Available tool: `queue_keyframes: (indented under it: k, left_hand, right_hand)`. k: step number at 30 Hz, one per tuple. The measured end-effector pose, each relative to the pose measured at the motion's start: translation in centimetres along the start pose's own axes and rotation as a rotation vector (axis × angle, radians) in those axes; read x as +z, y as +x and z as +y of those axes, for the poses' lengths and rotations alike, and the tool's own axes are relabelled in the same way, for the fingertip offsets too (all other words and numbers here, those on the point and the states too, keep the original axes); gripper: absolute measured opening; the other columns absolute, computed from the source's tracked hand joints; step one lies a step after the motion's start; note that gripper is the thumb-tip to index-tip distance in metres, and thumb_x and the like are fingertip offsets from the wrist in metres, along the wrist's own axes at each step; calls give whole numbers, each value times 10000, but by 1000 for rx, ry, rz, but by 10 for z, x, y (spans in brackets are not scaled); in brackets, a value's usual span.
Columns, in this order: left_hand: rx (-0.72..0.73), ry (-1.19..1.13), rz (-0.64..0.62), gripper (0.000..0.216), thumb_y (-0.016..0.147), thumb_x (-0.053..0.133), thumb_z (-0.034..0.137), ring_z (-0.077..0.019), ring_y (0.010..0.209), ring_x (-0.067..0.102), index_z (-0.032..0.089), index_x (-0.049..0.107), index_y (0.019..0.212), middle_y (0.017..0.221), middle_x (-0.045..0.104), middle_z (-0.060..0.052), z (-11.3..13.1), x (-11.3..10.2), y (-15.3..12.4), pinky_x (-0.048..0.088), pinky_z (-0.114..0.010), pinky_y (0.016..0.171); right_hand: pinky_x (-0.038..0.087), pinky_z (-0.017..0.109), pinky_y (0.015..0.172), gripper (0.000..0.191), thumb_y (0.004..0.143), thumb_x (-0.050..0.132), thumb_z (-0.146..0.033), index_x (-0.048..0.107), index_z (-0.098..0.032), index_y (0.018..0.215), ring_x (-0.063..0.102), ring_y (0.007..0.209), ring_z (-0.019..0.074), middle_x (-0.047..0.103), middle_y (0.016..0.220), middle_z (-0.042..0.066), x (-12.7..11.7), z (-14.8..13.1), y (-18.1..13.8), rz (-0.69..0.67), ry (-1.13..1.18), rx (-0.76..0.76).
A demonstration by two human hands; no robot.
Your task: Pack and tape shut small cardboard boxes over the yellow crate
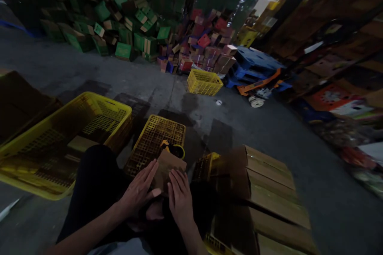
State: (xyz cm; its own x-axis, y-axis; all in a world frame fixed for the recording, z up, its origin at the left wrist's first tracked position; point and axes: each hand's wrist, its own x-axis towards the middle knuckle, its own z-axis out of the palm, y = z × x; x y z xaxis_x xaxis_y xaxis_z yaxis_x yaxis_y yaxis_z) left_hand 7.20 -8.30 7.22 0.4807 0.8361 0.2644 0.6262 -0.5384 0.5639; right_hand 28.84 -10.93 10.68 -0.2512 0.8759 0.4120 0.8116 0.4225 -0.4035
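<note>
My left hand (140, 190) and my right hand (180, 201) lie side by side, fingers stretched flat, pressing on a brown piece of cardboard (166, 165) held over my lap. Just beyond the cardboard a yellow roll of tape (176, 150) rests on an upturned yellow plastic crate (152, 139). My dark trouser leg (92, 183) shows to the left of the hands.
A large yellow crate (44, 147) sits at left, a stack of flat cardboard boxes (269, 191) at right. Farther off are another yellow crate (204, 82), blue pallets (254, 63), and heaps of green boxes (125, 20) and reddish boxes (206, 48) on a grey concrete floor.
</note>
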Motion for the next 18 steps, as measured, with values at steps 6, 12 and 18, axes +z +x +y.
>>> queue_keyframes:
  k: [6,12,18]
  left_hand:
    - [13,-63,0,881,993,491,590,-330,1514,301,225,22,1643,1655,264,-182,-2,-5,5,395,-514,1165]
    - [-14,-113,-5,878,990,500,593,-323,1526,271,224,43,1643,1662,247,-177,-2,-5,5,360,-519,1192]
    - [-210,-513,-6,687,1037,407,555,-287,1528,274,249,225,1624,1671,253,-113,-1,-24,11,299,-501,1236]
  right_hand:
    - [469,576,1143,516,1002,482,-186,463,-231,1516,493,1401,281,558,1490,92,2,-4,18,-79,32,-35]
    - [473,530,1145,534,975,467,-161,482,-197,1507,449,1426,278,544,1503,94,10,-12,39,-187,45,-64]
    - [475,505,1110,621,880,544,-119,506,-220,1491,517,1319,299,581,1449,98,15,-20,55,-211,49,-1]
